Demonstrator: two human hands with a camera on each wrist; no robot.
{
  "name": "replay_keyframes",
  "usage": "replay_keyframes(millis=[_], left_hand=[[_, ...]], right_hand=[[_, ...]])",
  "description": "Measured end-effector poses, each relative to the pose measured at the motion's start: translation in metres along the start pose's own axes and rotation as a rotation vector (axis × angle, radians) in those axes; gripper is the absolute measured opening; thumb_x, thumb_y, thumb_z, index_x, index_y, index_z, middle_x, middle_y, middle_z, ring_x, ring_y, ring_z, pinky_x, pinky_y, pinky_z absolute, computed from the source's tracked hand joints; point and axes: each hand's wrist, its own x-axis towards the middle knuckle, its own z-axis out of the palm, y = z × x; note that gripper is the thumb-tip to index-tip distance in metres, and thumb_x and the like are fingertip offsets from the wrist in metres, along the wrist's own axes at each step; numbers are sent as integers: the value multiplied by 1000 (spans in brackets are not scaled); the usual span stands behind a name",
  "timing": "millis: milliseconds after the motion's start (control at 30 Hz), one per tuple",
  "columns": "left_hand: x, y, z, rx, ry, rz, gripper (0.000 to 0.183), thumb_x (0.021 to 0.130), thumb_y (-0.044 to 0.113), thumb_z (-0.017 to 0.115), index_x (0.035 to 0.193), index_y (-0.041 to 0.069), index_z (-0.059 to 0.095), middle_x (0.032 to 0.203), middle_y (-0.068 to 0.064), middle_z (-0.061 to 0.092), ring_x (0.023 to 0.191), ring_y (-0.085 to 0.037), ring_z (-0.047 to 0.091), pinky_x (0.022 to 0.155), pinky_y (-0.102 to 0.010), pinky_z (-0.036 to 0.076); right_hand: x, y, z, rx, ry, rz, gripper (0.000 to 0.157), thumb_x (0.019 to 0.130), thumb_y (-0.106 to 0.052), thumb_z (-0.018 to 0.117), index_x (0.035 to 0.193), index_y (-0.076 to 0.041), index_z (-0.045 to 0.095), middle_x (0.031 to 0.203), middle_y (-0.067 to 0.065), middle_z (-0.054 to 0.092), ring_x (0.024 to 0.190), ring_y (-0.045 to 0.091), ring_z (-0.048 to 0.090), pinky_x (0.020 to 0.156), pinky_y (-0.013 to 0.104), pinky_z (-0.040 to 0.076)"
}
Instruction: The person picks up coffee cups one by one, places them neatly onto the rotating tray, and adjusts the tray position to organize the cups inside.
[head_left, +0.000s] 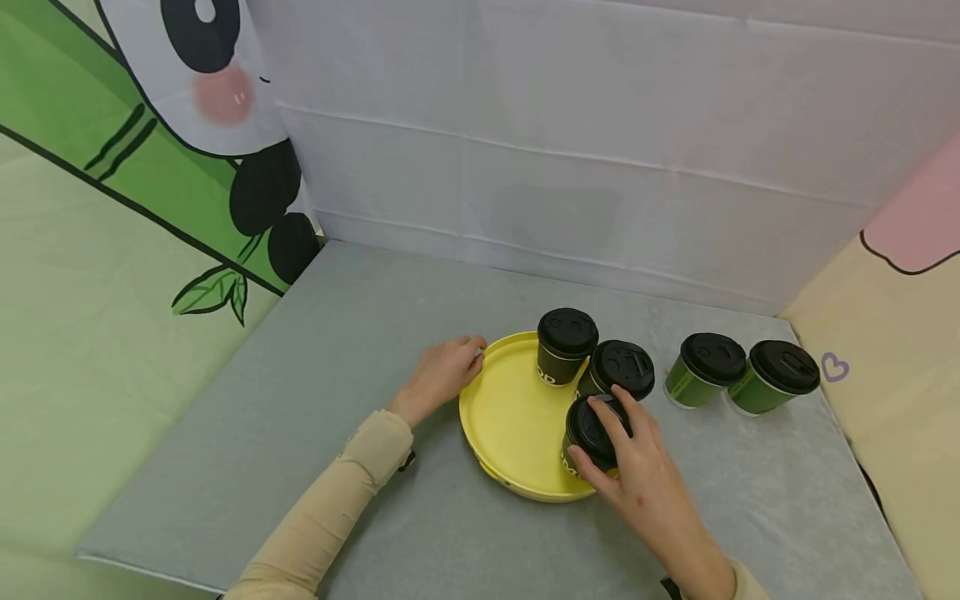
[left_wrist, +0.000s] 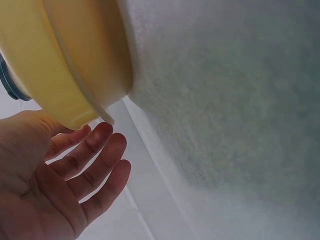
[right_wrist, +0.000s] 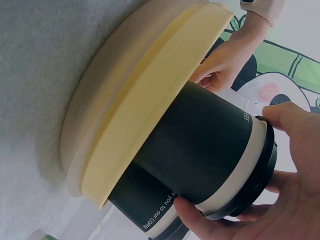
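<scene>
My right hand (head_left: 641, 475) grips a black paper coffee cup (right_wrist: 200, 140) round its black lid (head_left: 592, 433), with thumb and fingers spread at the lid's edge. This cup is at the near right side of a round yellow tray (head_left: 510, 417). Two more dark cups are on the tray: a middle cup (head_left: 622, 371) right behind the gripped one, and a far cup (head_left: 566, 342) by the back rim. At the tray's left rim my left hand (head_left: 442, 375) pinches the edge; in the left wrist view its fingertips (left_wrist: 102, 131) are at the rim's underside.
Two green cups (head_left: 693, 375) with black lids stand close together on the grey table (head_left: 360, 308), right of the tray. A pale cloth wall (head_left: 562, 167) rises behind the table, and printed cloth hangs at both sides.
</scene>
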Motion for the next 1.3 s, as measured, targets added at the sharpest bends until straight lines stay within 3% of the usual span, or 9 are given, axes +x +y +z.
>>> replay_keyframes(millis=[367, 600, 700, 867, 967, 1067, 1133, 1300], left_hand=[[1, -3, -1, -4, 10, -2, 19, 101, 11, 60, 116, 4, 69, 89, -8, 69, 63, -14, 58, 51, -26, 44], [-1, -4, -1, -6, 21, -3, 18, 101, 11, 60, 115, 4, 69, 88, -8, 68, 61, -13, 55, 51, -25, 43], [-2, -4, -3, -10, 15, -12, 18, 101, 12, 60, 116, 4, 68, 87, -7, 68, 60, -12, 54, 50, -25, 42], [-4, -5, -4, -6, 10, -31, 18, 102, 13, 58, 114, 3, 68, 86, -7, 67, 59, -12, 53, 51, -25, 43], [-7, -4, -6, 11, 22, -29, 15, 100, 12, 59, 110, 3, 67, 83, -6, 65, 58, -12, 51, 51, -25, 42], [-13, -1, -7, 26, 17, -27, 13, 100, 11, 59, 107, 3, 67, 79, -5, 63, 56, -11, 50, 49, -25, 41], [-16, 1, -7, 29, 2, -31, 13, 100, 12, 58, 106, 4, 66, 79, -4, 62, 56, -10, 48, 48, -24, 40], [-22, 7, -7, 16, -16, -47, 9, 99, 13, 58, 102, 6, 64, 77, -2, 58, 56, -9, 45, 49, -23, 38]], right_hand=[[1, 1, 1, -3, 8, -10, 63, 89, -32, 78, 144, -13, 52, 154, 27, 33, 131, 49, 43, 81, 63, 52], [4, 3, -6, 55, 12, 56, 56, 94, -33, 72, 143, -13, 53, 155, 23, 33, 129, 46, 46, 83, 60, 52], [8, 11, -15, 104, 86, 65, 47, 97, -26, 68, 139, -8, 56, 152, 20, 39, 122, 38, 52, 81, 46, 52], [25, 48, -36, 136, 307, 7, 34, 95, -7, 66, 128, 2, 63, 141, 23, 51, 116, 37, 54, 78, 26, 42], [40, 80, -45, 58, 409, -8, 31, 93, -3, 65, 123, 6, 64, 133, 30, 54, 116, 47, 51, 83, 36, 43], [50, 114, -48, -24, 461, 4, 30, 91, -1, 66, 119, 11, 63, 126, 36, 54, 111, 56, 49, 86, 57, 41], [54, 134, -49, -65, 464, 14, 31, 91, -1, 67, 117, 14, 62, 122, 39, 54, 110, 58, 48, 93, 66, 36], [58, 163, -46, -149, 410, 90, 36, 93, -10, 69, 120, 12, 62, 125, 39, 54, 112, 61, 46, 92, 73, 33]])
